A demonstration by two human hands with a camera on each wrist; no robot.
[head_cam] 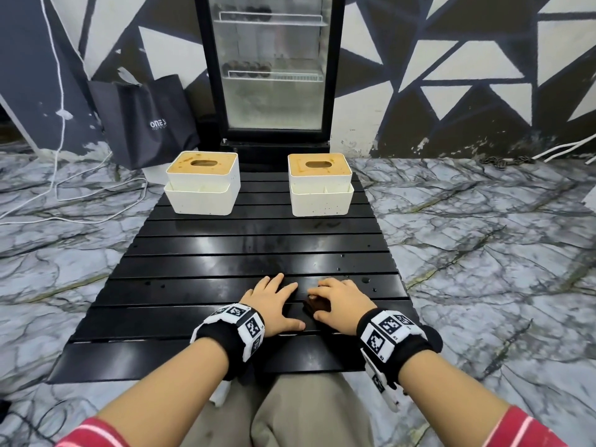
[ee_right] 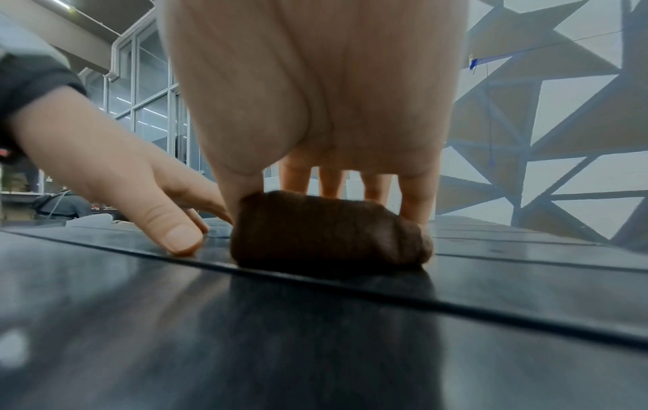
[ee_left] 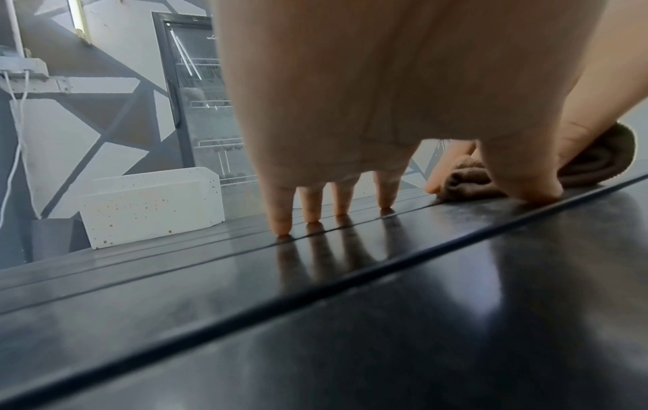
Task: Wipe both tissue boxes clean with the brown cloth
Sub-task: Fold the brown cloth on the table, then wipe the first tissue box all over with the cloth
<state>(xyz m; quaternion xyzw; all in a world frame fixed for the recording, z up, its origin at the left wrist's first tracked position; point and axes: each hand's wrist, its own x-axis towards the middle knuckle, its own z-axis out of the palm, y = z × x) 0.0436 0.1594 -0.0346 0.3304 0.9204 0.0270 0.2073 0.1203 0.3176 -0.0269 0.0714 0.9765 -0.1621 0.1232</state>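
Note:
Two white tissue boxes with stained tan lids stand at the far end of the black slatted table (head_cam: 258,253): the left box (head_cam: 203,185) and the right box (head_cam: 319,188). Brown specks dot the left box's side (ee_left: 150,205). The rolled brown cloth (head_cam: 317,306) lies near the table's front edge. My right hand (head_cam: 337,301) is cupped over it, thumb on the near side and fingers on the far side; the right wrist view shows that hand (ee_right: 333,138) arched round the cloth (ee_right: 329,233). Beside it, my left hand (head_cam: 277,303) rests on the table with straight fingers, holding nothing.
A glass-door fridge (head_cam: 274,66) stands just behind the table. A black paper bag (head_cam: 145,121) leans at its left, and white cables (head_cam: 64,188) run over the marble floor. A few water drops (head_cam: 366,280) sit on the slats to the right of my right hand.

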